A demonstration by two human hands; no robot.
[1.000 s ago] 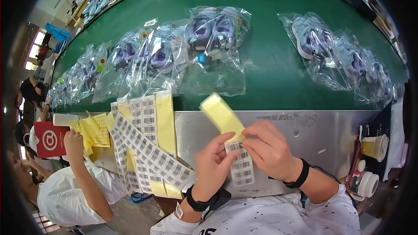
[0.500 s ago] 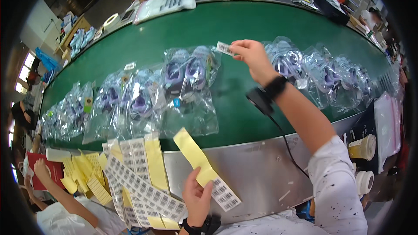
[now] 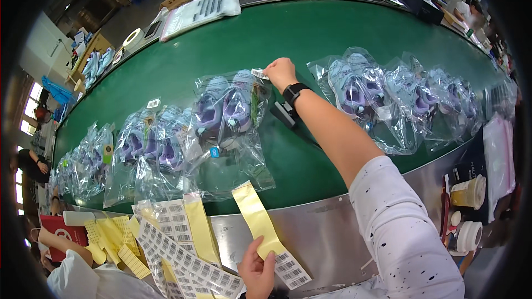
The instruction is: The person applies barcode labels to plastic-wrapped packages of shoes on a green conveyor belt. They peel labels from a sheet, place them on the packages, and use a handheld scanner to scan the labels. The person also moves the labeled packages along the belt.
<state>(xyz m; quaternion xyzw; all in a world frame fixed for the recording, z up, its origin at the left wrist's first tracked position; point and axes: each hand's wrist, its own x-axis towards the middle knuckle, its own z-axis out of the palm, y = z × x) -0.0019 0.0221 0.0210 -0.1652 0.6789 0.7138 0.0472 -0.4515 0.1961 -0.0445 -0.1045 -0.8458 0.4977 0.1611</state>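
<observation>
My right hand (image 3: pixel 281 73) pinches a small white barcode label (image 3: pixel 258 73) at the top right corner of a clear plastic bag holding a pair of light blue and purple shoes (image 3: pixel 229 105). The fingertips hide part of the label, and I cannot tell whether it is stuck down. Low in the picture, my left hand (image 3: pixel 259 270) grips a label strip (image 3: pixel 256 210) between thumb and fingers. Its upper length is bare yellow backing; printed barcode labels fill the lower end. Beside that hand, several barcode sheets (image 3: pixel 180 243) overlap on the metal edge.
More bagged shoes (image 3: pixel 354 88) lie in rows both sides on the green belt (image 3: pixel 288 27). A stack of plastic bags (image 3: pixel 202 12) rests at the far edge. Right, a drink cup (image 3: pixel 468 192) stands near the metal ledge (image 3: pixel 332 232). A co-worker's arm (image 3: pixel 66 248) reaches in at left.
My right hand has brought the label left and onto the bag's top right corner. My left hand still holds the strip. The whole view has shifted slightly.
</observation>
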